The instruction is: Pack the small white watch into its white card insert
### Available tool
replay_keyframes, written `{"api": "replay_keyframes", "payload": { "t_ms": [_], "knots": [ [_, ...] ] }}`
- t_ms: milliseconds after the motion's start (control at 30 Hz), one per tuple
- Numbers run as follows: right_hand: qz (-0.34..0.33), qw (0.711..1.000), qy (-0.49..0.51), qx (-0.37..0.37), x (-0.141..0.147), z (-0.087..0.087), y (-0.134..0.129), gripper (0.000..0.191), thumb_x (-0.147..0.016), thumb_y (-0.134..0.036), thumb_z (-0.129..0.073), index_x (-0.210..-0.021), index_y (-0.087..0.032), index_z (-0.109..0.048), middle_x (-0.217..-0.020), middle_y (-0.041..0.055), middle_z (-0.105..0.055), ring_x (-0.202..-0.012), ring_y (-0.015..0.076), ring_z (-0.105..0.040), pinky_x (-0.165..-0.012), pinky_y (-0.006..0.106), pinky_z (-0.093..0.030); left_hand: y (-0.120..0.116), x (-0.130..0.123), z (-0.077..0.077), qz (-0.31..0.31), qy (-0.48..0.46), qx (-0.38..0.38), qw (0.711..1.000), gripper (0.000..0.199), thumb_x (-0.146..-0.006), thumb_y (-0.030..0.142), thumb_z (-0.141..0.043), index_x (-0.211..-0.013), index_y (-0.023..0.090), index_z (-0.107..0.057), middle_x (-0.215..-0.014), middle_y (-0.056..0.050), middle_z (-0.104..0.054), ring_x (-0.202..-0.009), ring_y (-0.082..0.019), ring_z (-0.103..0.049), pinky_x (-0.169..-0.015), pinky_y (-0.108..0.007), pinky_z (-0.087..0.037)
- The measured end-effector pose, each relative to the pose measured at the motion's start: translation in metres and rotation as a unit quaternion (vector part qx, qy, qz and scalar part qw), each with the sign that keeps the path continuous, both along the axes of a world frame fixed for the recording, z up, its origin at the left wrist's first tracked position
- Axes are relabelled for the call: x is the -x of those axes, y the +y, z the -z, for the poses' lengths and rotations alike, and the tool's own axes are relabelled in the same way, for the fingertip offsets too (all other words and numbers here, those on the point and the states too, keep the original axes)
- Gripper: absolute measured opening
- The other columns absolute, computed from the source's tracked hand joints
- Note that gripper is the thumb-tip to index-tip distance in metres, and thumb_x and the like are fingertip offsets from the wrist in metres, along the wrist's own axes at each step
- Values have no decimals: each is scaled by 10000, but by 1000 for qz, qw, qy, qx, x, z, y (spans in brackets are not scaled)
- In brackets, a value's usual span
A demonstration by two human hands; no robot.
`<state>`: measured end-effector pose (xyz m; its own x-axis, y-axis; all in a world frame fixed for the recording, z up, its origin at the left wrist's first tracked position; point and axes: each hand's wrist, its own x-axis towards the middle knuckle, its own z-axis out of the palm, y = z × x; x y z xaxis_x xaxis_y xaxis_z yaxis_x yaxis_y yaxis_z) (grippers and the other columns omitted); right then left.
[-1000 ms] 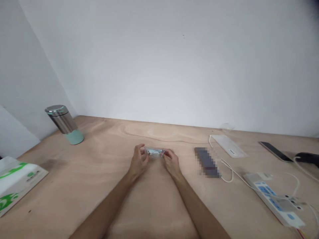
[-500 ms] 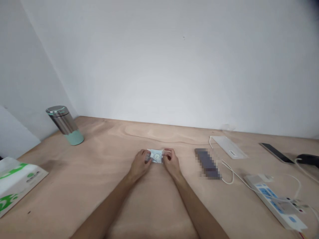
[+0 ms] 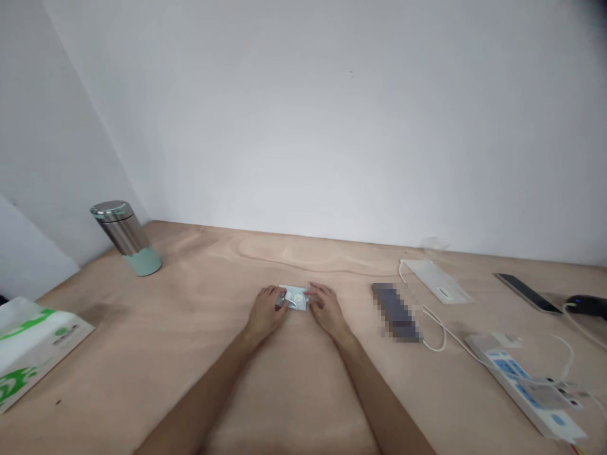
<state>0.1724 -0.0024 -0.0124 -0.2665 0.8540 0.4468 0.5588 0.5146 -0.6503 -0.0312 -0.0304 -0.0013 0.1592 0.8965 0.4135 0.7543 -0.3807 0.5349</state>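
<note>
Plywood table [image 3: 190, 366] set against a wall [image 3: 303, 126]. Small packet [image 3: 294, 297] on the table, centre, between left hand [image 3: 265, 313] and right hand [image 3: 327, 309]. To their left: steel tumbler [image 3: 126, 239] near the back corner, tissue box [image 3: 35, 351] farther forward at the table's left edge. To their right: pixelated object [image 3: 396, 313] (blurred, kind unreadable), white pad [image 3: 436, 281] behind it, phone [image 3: 526, 292] farther right, power strip [image 3: 526, 392] toward the front, cable [image 3: 439, 335] lying between object and strip.

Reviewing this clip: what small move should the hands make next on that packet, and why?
Probably ease the right hand back slightly from the small pale-blue packet: its fingers and the left hand both cover the packet's ends, leaving only the middle visible.
</note>
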Motion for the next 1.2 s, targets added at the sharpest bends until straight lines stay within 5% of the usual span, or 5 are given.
{"api": "replay_keyframes", "payload": {
  "t_ms": [233,500,967,1200],
  "knots": [
    [-42,999,-29,-12,1,-6,-4,265,-761,-128,-594,-982,-249,-680,-1163,48,-650,-1075,225,-555,-948,425,-395,2,7,0,28,-39,8,999,293,-755,138,-527,-1035,191,-594,-1019,-74,-642,-972,-225,-564,-906,-392,-439],
    [6,999,-53,-2,4,-6,-5,227,-764,-165,-628,-956,-268,-692,-987,26,-708,-970,243,-571,-934,440,-375,-1,7,1,-13,-109,18,994,507,-670,37,-488,-1157,177,-476,-1089,-87,-593,-1052,-221,-545,-934,-409,-452],
    [-35,999,-9,35,7,-12,-10,248,-791,-164,-550,-976,-242,-696,-921,33,-712,-846,206,-604,-798,336,-452,-1,5,-7,-14,-220,49,974,362,-766,196,-543,-1114,188,-445,-938,-44,-625,-858,-174,-626,-804,-322,-491],
    [-21,999,41,4,7,-12,-8,145,-814,-290,-591,-885,-218,-695,-952,60,-702,-910,214,-607,-854,354,-441,-4,5,-13,-29,-238,65,969,317,-799,255,-528,-1101,200,-449,-929,-41,-615,-904,-191,-609,-836,-343,-467]
  ]
}}
